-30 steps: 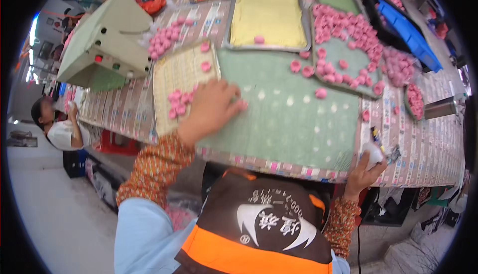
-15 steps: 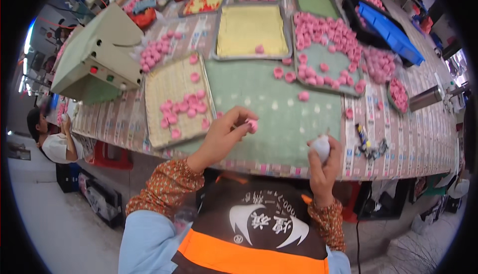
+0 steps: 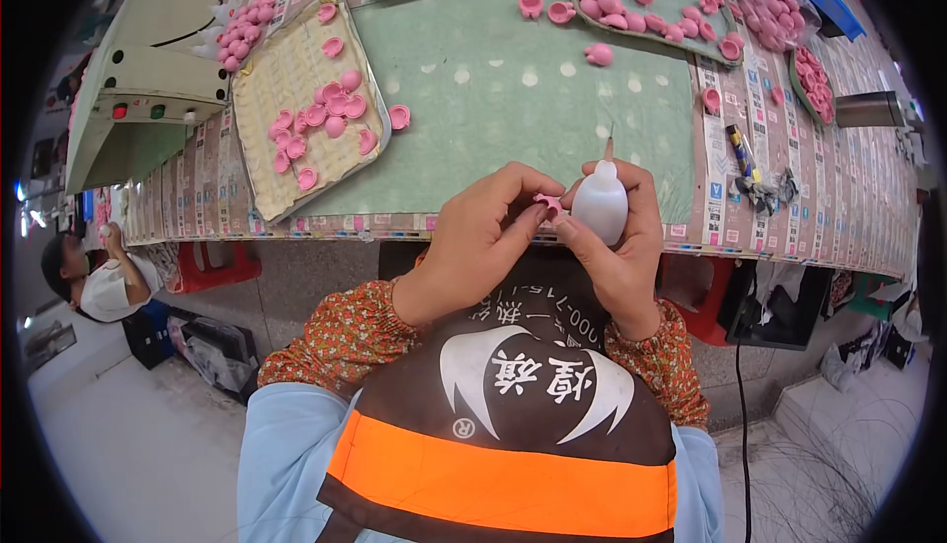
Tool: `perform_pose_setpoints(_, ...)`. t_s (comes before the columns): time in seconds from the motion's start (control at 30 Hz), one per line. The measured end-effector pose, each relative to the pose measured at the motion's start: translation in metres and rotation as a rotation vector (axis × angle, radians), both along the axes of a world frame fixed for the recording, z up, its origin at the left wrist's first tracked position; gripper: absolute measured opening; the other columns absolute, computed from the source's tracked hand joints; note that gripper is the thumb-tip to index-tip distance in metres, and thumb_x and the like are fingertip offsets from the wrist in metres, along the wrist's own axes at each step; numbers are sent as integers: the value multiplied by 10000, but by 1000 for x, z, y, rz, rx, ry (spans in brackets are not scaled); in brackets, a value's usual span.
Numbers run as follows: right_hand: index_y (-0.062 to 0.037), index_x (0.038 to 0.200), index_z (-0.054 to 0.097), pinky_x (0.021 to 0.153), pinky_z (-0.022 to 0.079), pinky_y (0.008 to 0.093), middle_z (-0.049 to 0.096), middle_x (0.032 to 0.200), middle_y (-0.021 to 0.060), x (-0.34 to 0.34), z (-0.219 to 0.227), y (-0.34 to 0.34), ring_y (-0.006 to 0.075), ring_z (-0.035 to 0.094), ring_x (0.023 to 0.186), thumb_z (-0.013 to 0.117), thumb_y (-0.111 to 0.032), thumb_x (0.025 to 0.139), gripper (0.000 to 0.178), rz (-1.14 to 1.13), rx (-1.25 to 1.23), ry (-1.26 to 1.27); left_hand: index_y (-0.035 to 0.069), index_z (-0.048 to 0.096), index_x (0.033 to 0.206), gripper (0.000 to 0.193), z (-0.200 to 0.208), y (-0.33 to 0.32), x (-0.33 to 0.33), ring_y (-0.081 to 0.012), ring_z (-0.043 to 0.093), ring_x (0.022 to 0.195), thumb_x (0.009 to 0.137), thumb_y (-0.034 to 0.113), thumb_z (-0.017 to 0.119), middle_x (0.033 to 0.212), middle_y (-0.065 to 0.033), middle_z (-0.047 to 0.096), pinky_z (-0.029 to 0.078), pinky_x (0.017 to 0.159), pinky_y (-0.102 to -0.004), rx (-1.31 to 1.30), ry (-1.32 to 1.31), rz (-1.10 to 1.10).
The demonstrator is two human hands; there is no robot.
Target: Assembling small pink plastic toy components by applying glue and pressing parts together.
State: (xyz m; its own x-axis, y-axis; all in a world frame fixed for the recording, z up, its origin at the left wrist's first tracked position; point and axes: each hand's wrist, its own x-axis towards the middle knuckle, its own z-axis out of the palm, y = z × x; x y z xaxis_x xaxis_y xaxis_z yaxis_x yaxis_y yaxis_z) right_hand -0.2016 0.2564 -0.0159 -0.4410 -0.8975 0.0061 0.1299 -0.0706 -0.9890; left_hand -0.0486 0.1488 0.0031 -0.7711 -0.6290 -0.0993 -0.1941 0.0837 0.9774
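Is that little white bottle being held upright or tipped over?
Upright. The white bottle sits in the right hand with its thin nozzle pointing up, away from the person, beside the small pink piece pinched by the left hand.

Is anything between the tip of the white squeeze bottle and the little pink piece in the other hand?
Nothing visible. The left hand pinches the small pink moulded piece right beside the white plastic squeeze bottle, which the right hand holds. The bottle's thin nozzle points up and away from the piece, with only open air around it.

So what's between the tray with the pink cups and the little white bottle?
In the head view, only bare green mat lies between the tray and the white bottle, apart from the left hand.
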Motion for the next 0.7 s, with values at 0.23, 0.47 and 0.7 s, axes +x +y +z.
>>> perform_pose_setpoints(0.23, -10, 1214, 515, 734, 509, 239, 605, 1001, 26, -2, 0, -1, 73, 591, 869, 760, -59, 883, 414, -126, 144, -38, 58, 609, 1286, 311, 4, 2, 0, -104, 600, 1013, 977, 40, 635, 1113, -33, 597, 525, 842, -260, 19, 22, -72)
perform_pose_setpoints(0.47, -8, 1205, 519, 717, 494, 226, 599, 981, 19, 12, -2, 2, 67, 582, 860, 764, -81, 897, 399, -195, 153, -90, 81, 526, 1404, 431, -32, 8, 2, -93, 574, 1094, 990, 73, 646, 1184, -19, 578, 520, 919, -273, 309, 230, -62)
perform_pose_setpoints(0.7, -11, 1208, 507, 740, 522, 240, 616, 992, 26, 8, 2, 4, 72, 603, 873, 773, -89, 908, 409, -207, 46, -103, 13, 474, 1469, 495, -27, 4, 2, -83, 565, 1035, 1089, 329, 505, 1199, -40, 588, 521, 900, -295, 799, 323, -100)
